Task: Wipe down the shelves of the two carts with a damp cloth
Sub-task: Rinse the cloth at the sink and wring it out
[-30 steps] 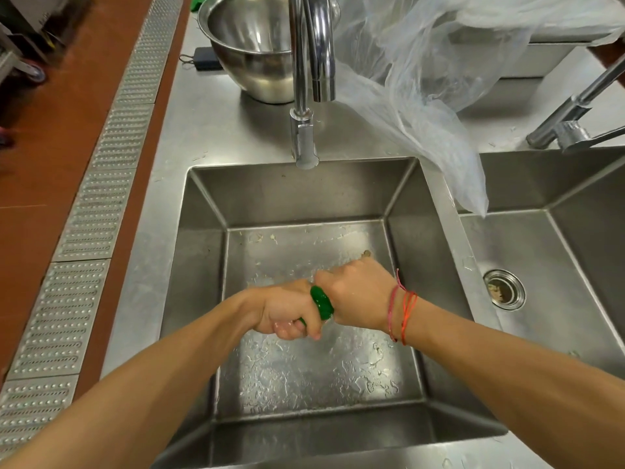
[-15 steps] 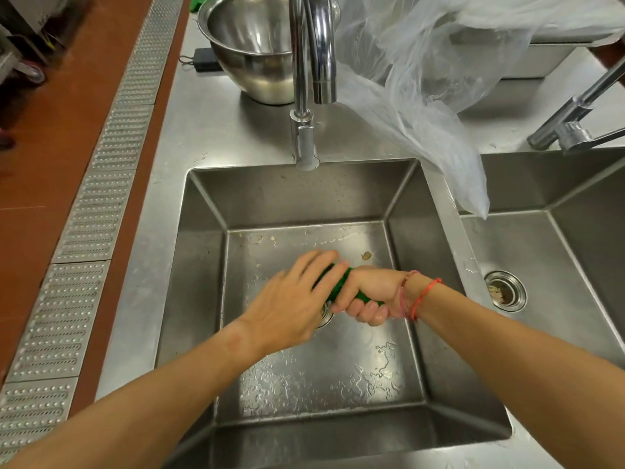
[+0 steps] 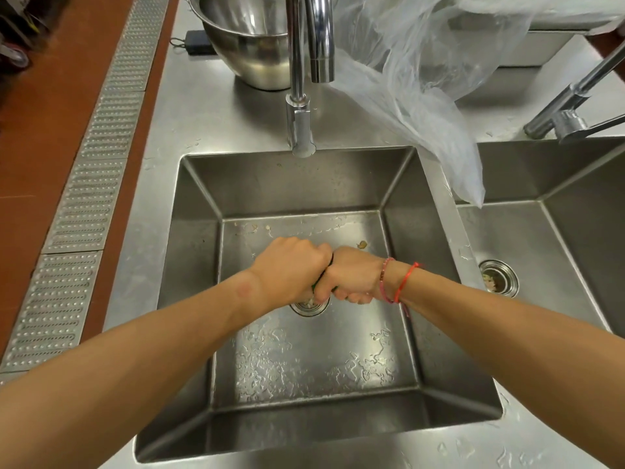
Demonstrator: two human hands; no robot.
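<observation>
Item: cloth, green, mostly hidden between fists. Left hand and right hand, each grip curled tight round it, over the sink drain (presumably wringing, so drips fall in).

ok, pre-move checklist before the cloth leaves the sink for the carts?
1. Grip: left hand and right hand both hold the cloth: ok.
2. Position: cloth over the sink, above the drain: ok.
3. Water: faucet off, no stream visible: ok.
4. Wetness: cloth damp, not dripping: cannot tell, the hands hide most of it.
5. Target: carts in sight: not ok, none in view.
</observation>
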